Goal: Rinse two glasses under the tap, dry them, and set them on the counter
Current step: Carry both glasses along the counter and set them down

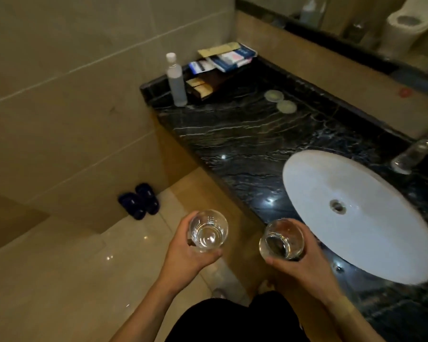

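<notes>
I hold a clear glass in each hand, both upright with their mouths facing up. My left hand grips the left glass from below, out over the floor in front of the counter. My right hand grips the right glass at the front edge of the black marble counter. The white oval sink lies just right of the right glass. The chrome tap juts in at the far right edge, with no water visible.
A clear plastic bottle stands at the counter's far left corner, beside a dark tray of small boxes and packets. Two round coasters lie behind. Dark blue slippers sit on the tiled floor by the wall.
</notes>
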`<state>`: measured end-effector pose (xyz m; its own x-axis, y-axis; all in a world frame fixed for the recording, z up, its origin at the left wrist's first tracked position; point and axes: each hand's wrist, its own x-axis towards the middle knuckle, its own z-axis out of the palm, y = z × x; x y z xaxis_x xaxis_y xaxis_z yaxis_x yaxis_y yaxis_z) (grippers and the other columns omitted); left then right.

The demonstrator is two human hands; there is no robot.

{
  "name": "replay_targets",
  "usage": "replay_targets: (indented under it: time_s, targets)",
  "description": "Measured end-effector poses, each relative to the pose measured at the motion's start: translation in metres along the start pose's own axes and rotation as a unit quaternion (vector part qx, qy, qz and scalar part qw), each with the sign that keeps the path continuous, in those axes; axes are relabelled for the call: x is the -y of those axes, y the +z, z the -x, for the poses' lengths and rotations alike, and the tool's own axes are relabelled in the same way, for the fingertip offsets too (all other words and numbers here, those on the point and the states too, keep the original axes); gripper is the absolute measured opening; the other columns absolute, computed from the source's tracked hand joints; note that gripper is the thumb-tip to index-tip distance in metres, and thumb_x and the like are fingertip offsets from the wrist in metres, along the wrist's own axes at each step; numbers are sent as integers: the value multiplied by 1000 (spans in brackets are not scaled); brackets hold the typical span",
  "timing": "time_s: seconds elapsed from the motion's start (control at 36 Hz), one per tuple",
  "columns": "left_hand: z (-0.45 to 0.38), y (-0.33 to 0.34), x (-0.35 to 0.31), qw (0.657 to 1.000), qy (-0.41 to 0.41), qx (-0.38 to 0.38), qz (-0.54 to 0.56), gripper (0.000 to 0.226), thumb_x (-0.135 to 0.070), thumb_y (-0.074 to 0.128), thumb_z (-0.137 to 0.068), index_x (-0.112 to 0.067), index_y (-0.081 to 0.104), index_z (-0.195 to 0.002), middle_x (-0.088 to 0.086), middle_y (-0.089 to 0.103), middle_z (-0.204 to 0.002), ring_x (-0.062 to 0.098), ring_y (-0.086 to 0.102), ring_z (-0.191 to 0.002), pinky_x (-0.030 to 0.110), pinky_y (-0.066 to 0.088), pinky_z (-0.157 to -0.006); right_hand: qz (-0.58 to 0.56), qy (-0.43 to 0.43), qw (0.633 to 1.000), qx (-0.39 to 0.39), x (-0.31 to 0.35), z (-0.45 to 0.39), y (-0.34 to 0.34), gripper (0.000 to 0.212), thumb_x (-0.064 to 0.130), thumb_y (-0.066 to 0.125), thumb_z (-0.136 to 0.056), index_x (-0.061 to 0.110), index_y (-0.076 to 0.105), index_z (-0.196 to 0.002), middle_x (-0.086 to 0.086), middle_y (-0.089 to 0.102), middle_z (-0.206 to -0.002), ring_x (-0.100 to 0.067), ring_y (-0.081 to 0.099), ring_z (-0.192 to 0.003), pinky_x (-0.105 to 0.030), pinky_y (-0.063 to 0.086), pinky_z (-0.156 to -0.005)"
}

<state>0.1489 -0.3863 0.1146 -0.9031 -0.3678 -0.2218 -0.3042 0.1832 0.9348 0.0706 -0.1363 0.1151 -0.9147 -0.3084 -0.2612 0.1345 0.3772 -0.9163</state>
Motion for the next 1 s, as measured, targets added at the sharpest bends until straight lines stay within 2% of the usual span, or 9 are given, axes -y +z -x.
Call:
replay_targets:
  time_s: [0.11,0.19,0.31,0.47,0.53,0.61,0.67,0.86,1.0]
  targets:
    - [-9,-18,1,999,1,-35,3,83,-7,92,-59,-33,52,-127,-14,61,-124,-2,59,-110,9,46,-83,4,-5,1000,24,8,-21,13,85,29,93,-49,40,52,-123,22,63,-114,17,57,-101,-2,44,-79]
    - [-20,-28,1,998,-2,-56,4,84,-9,93,-59,-39,50,-125,-17,60,-123,-4,58,-110,8,45,-84,2,-9,999,38,15,-40,19,92,35,93,-48,37,51,-129,21,65,-115,10,59,-104,-13,45,-86]
    - [-42,-36,-1,998,-8,-68,-4,83,-14,93,-59,-51,49,-118,-29,59,-117,-6,56,-110,8,45,-83,-9,-13,999,50,27,-70,29,92,31,93,-49,33,51,-131,15,64,-120,7,60,-106,-15,44,-86]
    - [-92,-41,-9,998,0,-64,-20,84,-24,94,-58,-55,46,-120,-23,60,-121,-4,56,-113,8,43,-87,-17,-11,998,57,35,-126,37,92,29,92,-48,36,51,-130,13,63,-123,-4,60,-111,-26,47,-94]
    - [-112,-42,-13,998,1,-58,-23,83,-22,94,-59,-53,48,-120,-24,60,-120,-3,57,-113,9,44,-87,-23,-12,998,57,38,-146,38,92,29,93,-48,38,50,-130,14,62,-124,-2,58,-111,-24,46,-94]
    - [-146,-42,-21,999,0,-36,-34,82,-20,93,-61,-46,47,-124,-21,60,-123,-3,56,-115,10,44,-91,-28,-16,998,47,42,-174,38,85,17,94,-54,45,50,-121,21,60,-119,14,58,-102,-4,44,-78]
    - [-168,-40,-27,999,1,-21,-45,84,-21,93,-61,-42,47,-128,-19,59,-125,0,56,-117,19,45,-96,-26,-16,999,31,45,-190,35,83,11,94,-56,46,51,-118,25,60,-114,20,56,-97,2,43,-72]
    - [-238,-19,-53,997,7,32,-71,83,-15,93,-61,-36,48,-128,-27,59,-119,-2,57,-114,8,43,-89,-20,-6,999,-28,51,-231,12,86,17,96,-56,48,51,-122,39,61,-108,14,59,-100,-1,44,-77]
    - [-271,-1,-69,995,17,71,-74,80,-8,91,-63,-39,48,-123,-30,61,-115,-6,60,-108,8,45,-86,-17,-5,998,-68,49,-243,-2,87,20,96,-56,44,51,-127,36,60,-114,12,59,-104,-8,44,-85]
